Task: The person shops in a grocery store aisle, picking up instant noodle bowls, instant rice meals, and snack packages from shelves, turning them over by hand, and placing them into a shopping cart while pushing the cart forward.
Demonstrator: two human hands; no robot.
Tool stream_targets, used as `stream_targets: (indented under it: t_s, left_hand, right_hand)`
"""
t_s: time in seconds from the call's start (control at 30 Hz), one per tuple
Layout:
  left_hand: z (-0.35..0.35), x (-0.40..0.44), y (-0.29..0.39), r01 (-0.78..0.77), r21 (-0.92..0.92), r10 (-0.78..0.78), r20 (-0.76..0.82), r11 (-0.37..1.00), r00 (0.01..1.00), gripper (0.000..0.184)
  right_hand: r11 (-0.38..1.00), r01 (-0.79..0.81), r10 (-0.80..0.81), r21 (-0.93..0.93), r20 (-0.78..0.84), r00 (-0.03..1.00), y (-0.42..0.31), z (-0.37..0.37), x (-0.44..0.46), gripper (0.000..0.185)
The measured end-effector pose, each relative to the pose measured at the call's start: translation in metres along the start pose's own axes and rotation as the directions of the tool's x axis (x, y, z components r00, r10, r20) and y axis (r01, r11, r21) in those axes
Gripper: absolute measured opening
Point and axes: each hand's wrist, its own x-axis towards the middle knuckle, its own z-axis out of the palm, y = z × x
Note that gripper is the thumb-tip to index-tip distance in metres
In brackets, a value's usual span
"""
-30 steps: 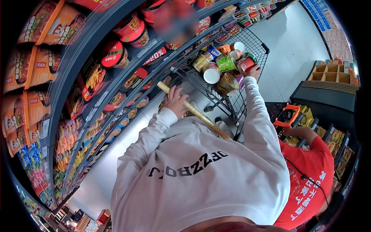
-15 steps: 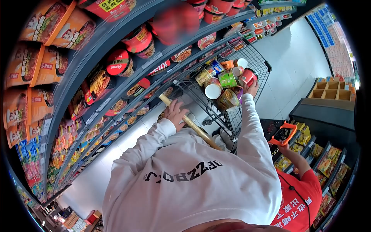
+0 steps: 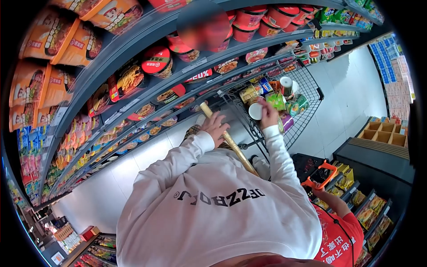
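Observation:
My left hand (image 3: pixel 215 129) lies over the gold-coloured handle (image 3: pixel 233 144) of a wire shopping cart (image 3: pixel 315 84), with its fingers curled across the bar. My right hand (image 3: pixel 268 115) reaches down into the cart. Its fingers are bent together at the right edge of a white-lidded cup (image 3: pixel 255 111); the fingertips are partly hidden. Around it in the cart are a green package (image 3: pixel 276 101), a yellowish cup (image 3: pixel 247 94), a blue package (image 3: pixel 265 85), a green round tub (image 3: pixel 297 106), a purple item (image 3: pixel 287 123) and a white-topped container (image 3: pixel 286 82).
Tall shelves (image 3: pixel 195 66) of instant noodles curve along the left and far side. At right, a person in a red shirt (image 3: pixel 336 236) holds a black basket (image 3: pixel 307 168) by its orange handle (image 3: pixel 327 175). Behind that person stands a rack of packets (image 3: pixel 373 209). Tiled floor (image 3: pixel 329 111) runs beyond the cart.
My right hand has let go of a red cup and shifted left to the white-lidded cup. My left hand stays on the handle. The view has shifted slightly.

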Motion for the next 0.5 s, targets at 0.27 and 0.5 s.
stream_targets:
  t_s: [0.27, 0.5]
  left_hand:
    - [0.018, 0.015, 0.002, -0.006, 0.082, 0.018, -0.146, 0.997, 0.989, 0.061]
    - [0.032, 0.037, 0.008, -0.007, 0.164, 0.042, -0.213, 0.986, 0.976, 0.058]
  right_hand:
    - [0.949, 0.276, -0.226, -0.153, 0.283, 0.932, -0.109, 0.040, -0.090, 0.051]
    - [0.905, 0.210, -0.055, -0.370, 0.388, 0.920, -0.094, 0.045, -0.096, 0.057]
